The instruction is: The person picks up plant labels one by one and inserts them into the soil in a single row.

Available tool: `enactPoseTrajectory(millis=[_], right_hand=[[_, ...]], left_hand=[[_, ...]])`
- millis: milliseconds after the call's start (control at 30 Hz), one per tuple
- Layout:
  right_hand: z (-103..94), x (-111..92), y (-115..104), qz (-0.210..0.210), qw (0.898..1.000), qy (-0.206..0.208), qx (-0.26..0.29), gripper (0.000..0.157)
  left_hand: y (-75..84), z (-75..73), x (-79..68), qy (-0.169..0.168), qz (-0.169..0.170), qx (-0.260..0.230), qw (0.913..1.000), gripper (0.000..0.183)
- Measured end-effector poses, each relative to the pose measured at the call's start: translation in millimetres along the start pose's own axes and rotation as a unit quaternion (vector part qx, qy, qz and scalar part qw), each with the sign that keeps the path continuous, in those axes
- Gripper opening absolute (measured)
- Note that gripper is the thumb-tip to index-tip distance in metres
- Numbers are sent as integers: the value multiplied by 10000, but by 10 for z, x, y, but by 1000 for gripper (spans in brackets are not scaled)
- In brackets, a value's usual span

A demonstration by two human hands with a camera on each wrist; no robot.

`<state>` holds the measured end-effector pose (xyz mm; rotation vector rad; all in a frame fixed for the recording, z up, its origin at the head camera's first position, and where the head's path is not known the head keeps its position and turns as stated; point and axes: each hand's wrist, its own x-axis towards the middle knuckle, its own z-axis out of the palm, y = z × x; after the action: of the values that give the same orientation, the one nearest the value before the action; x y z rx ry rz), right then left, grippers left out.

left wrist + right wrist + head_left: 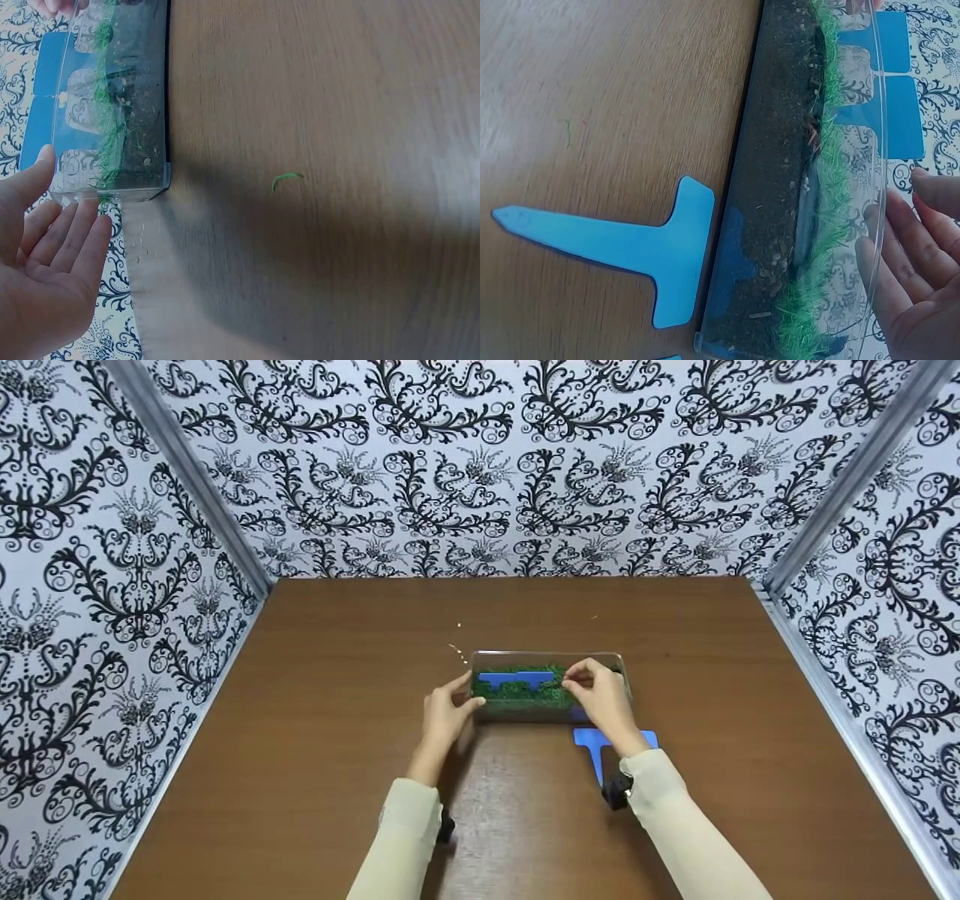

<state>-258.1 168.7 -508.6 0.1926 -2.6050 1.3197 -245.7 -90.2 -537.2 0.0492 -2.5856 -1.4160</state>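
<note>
A clear rectangular container point(525, 709) holds dark soil with green grass point(832, 187) along its top. Two blue T-shaped plant labels point(900, 112) stand side by side in the grass, towards the container's left. At the left end, my left hand point(446, 712) touches the container with thumb and fingers fairly straight. My right hand point(600, 694) reaches over the front wall, right of the standing labels, thumb and fingertips close together just above the grass. Nothing shows between them. Another blue plant label point(630, 240) lies flat on the table before the container, under my right wrist.
The edge of a further blue piece point(671, 358) shows beside the lying label. Small pale bits point(459, 652) lie on the table point(360, 660) behind and left of the container. A green blade point(287, 178) lies in front. Patterned walls point(480, 472) enclose the table.
</note>
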Motion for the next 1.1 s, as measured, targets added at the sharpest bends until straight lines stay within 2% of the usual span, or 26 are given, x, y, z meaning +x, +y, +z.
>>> enactPoseTrajectory(millis=[900,1100], right_hand=[[-106,-86,28,88,9999,10,-55,12],[-131,-107,44,43,9999,48,80,12]], left_hand=[[16,-12,-19,-12,-81,42,10000,50],[16,-16,-18,-54,-21,-1,10000,51]])
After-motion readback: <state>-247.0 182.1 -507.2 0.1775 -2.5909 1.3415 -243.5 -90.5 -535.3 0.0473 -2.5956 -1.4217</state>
